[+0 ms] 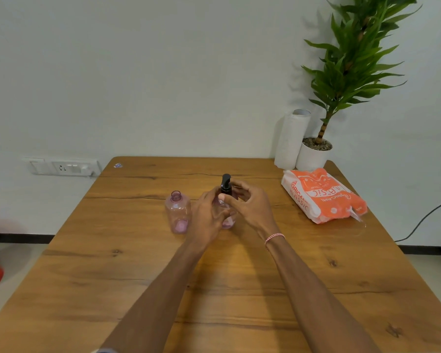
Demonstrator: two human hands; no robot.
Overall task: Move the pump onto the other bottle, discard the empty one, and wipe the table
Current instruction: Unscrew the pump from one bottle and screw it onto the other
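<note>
Open bottle point(178, 212): we see it upright on the table point(239, 289), neck bare, just left of our hands, with only a trace of pink at the bottom.
Left hand point(207, 217): we wrap it round the body of the pumped bottle point(227, 220), fingers closed on it; the hand hides most of that bottle.
Pump point(225, 185): black, upright, seated on the bottle between our hands, its long axis vertical.
Right hand point(247, 203): we curl the fingers loosely at the pump collar, thumb and fingertips touching it; how firm the pinch is we cannot tell.
Key relation: the pump stands straight up out of our grip, and the bare neck lies to its left, nearer our left hand.
Tissue pack point(321, 196): orange, well right, for wiping.
</note>
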